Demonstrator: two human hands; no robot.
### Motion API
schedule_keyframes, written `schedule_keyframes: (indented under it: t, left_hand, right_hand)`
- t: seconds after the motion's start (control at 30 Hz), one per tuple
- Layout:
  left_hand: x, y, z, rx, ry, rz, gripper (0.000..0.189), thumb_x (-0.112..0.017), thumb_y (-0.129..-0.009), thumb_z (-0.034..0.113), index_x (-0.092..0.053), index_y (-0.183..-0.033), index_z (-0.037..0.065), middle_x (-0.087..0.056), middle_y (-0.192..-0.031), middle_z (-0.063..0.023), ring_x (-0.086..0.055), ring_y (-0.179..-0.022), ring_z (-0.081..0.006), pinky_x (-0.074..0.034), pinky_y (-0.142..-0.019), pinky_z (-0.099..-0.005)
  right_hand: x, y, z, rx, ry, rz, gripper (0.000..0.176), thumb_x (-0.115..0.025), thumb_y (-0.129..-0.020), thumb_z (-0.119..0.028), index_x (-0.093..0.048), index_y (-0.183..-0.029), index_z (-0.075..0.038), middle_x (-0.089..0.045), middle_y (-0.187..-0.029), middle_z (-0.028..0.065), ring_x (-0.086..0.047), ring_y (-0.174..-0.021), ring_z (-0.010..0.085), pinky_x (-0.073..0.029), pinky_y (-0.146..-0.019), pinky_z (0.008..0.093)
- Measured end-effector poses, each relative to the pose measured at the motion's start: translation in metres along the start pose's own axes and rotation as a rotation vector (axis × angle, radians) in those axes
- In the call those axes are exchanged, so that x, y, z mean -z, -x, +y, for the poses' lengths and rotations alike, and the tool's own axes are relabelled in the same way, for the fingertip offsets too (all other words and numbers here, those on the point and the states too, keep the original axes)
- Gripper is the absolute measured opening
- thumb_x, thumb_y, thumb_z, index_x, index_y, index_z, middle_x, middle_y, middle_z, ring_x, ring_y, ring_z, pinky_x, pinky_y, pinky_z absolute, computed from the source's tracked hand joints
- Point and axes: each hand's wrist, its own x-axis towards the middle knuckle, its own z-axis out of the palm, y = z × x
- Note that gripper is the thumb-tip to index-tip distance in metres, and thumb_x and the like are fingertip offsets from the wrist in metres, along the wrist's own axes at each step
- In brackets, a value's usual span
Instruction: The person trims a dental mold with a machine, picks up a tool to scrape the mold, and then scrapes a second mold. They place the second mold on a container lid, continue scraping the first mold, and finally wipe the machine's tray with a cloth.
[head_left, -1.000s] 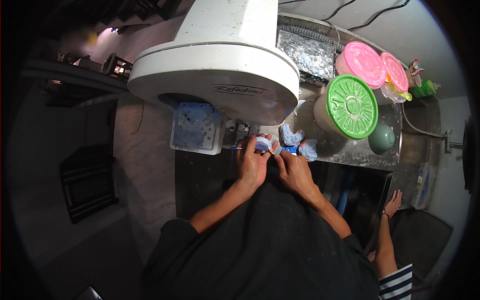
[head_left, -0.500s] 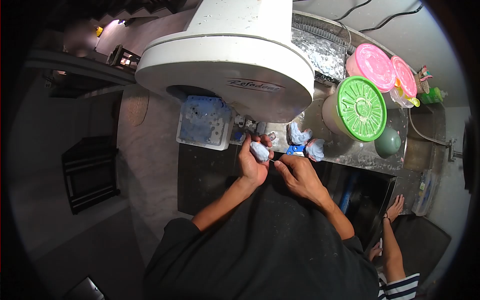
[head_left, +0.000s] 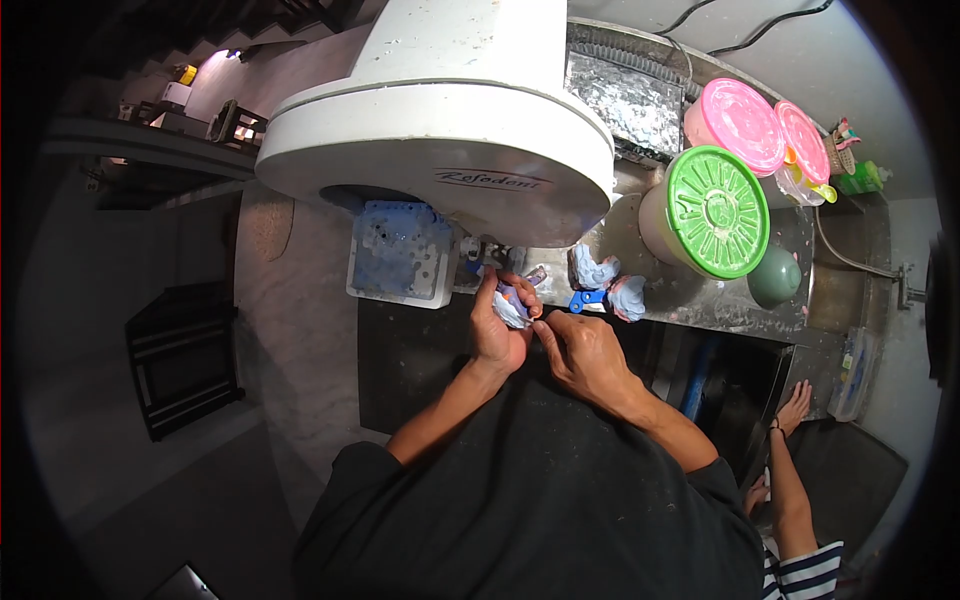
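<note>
Green-lidded tub (head_left: 717,212) just beside two pink-lidded tubs (head_left: 742,125).

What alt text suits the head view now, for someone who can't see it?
The left hand cups a pale-blue and purple piece; the right hand, its grip unclear, is at the edge, before a white machine. To the right are two pale-blue lumps and a green-lidded tub, with another person's hand at lower right.

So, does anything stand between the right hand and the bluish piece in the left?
Nothing visible blocks it: the right hand sits close beside the bluish piece, which the left hand holds and partly covers.
</note>
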Motion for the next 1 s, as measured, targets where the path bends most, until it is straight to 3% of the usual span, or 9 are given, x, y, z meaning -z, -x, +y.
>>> schedule_keyframes:
  t: [0.33,0.67,1.0]
  left_hand:
    - [0.006,0.000,-0.004,-0.115,-0.040,-0.092,0.040,-0.045,-0.107,0.043,-0.052,-0.088,0.008,-0.052,-0.076,-0.0080,-0.050,-0.070,-0.0178,-0.044,-0.066,-0.0329]
    - [0.002,0.003,-0.012,-0.204,-0.209,-0.144,0.041,-0.042,-0.108,0.041,-0.050,-0.085,0.008,-0.049,-0.074,-0.0058,-0.047,-0.066,-0.0160,-0.042,-0.062,-0.0309]
    - [-0.005,0.001,-0.011,-0.069,0.005,-0.197,0.042,-0.043,-0.107,0.041,-0.050,-0.082,0.008,-0.047,-0.074,-0.0042,-0.047,-0.066,-0.0154,-0.040,-0.060,-0.0300]
  right_hand:
    - [-0.007,0.004,-0.002,0.037,0.169,0.111,0.025,-0.065,-0.095,-0.021,-0.057,-0.079,-0.004,-0.060,-0.067,0.0156,-0.063,-0.058,0.0398,-0.048,-0.050,0.0494]
    - [0.001,0.008,-0.009,0.061,0.350,0.036,0.020,-0.063,-0.094,-0.020,-0.058,-0.081,-0.005,-0.061,-0.070,0.0131,-0.065,-0.058,0.0364,-0.052,-0.049,0.0466]
    - [-0.002,0.007,0.001,0.146,0.256,0.109,0.015,-0.069,-0.087,-0.014,-0.058,-0.080,-0.006,-0.058,-0.066,0.0105,-0.065,-0.057,0.0317,-0.050,-0.048,0.0435]
